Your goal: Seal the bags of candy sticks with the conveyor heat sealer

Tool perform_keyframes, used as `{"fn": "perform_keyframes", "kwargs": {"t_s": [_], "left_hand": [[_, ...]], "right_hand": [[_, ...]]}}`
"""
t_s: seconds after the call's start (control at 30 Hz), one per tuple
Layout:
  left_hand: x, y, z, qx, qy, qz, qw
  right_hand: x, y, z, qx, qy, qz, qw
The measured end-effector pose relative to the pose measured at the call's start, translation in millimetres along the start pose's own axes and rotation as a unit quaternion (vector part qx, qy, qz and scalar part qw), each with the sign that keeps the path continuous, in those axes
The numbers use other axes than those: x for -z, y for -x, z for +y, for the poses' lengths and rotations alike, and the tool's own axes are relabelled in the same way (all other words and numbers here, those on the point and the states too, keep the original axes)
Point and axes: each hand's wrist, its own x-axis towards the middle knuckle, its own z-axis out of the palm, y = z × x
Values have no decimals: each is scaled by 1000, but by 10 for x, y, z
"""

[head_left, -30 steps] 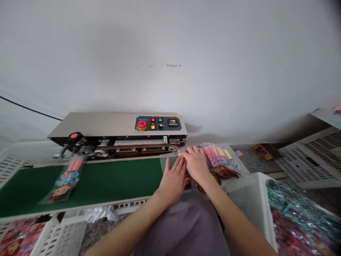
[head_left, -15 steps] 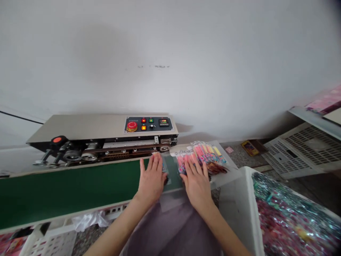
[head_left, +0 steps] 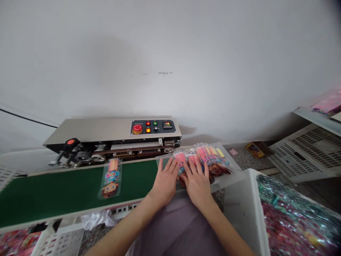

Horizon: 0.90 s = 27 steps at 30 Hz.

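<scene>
My left hand [head_left: 165, 180] lies flat with fingers spread at the right end of the green conveyor belt [head_left: 74, 188], over a packet partly hidden beneath it. Beside it, my right hand [head_left: 197, 183] also has its fingers spread, resting on clear packets with pink sticks. More packets [head_left: 210, 154], with pink and yellow sticks, are heaped on a clear sheet to its right. One clear packet [head_left: 110, 179] with orange sticks and a brown cartoon face lies on the belt, in front of the sealing machine [head_left: 112, 133].
A white bin [head_left: 253, 199] full of shiny red and green packets stands at the lower right. Beyond it is a pale slatted crate [head_left: 303, 153]. At the lower left, a white basket [head_left: 62, 243] sits below the belt. A wall rises behind.
A packet that was under my left hand now lies uncovered farther left on the belt. My left hand has moved right, close to my right hand. The view has shifted slightly.
</scene>
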Motion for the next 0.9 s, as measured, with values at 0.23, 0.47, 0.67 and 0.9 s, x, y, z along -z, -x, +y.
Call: {"fn": "perform_keyframes", "kwargs": {"t_s": [0.23, 0.47, 0.67, 0.9], "left_hand": [[-104, -64, 10, -14, 10, 6, 1000], [-18, -41, -3, -9, 3, -10, 1000], [-51, -24, -51, -2, 9, 15, 1000], [-32, 54, -184, 11, -10, 26, 1000]], "right_hand": [[2, -31, -52, -24, 8, -5, 1000], [50, 26, -48, -8, 7, -15, 1000], [82, 23, -16, -22, 19, -22, 999], [68, -31, 38, 19, -5, -33, 999]]}}
